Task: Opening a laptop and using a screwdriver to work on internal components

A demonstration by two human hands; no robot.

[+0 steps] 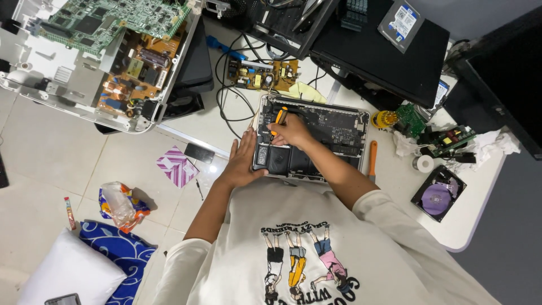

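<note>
At the centre of the frame an opened laptop (311, 142) lies on the white table (480, 209), its shell holding black battery cells and a dark circuit board. The right hand (289, 131) is clenched around an orange-handled screwdriver (277, 120) pointing into the laptop's left part, while the left hand (244, 160) lies flat and released on its left edge. At upper left, an open white casing (42, 68) holds green and brown circuit boards.

White desk (480, 223) in front of me: opened laptop (316, 141), bare hard drive (438, 195), tape roll (424, 164), orange pry tool (372, 158), small circuit boards (262, 74), black cables (228, 93). Tiled floor (51, 147): pillow (68, 271), snack bag (119, 204).
</note>
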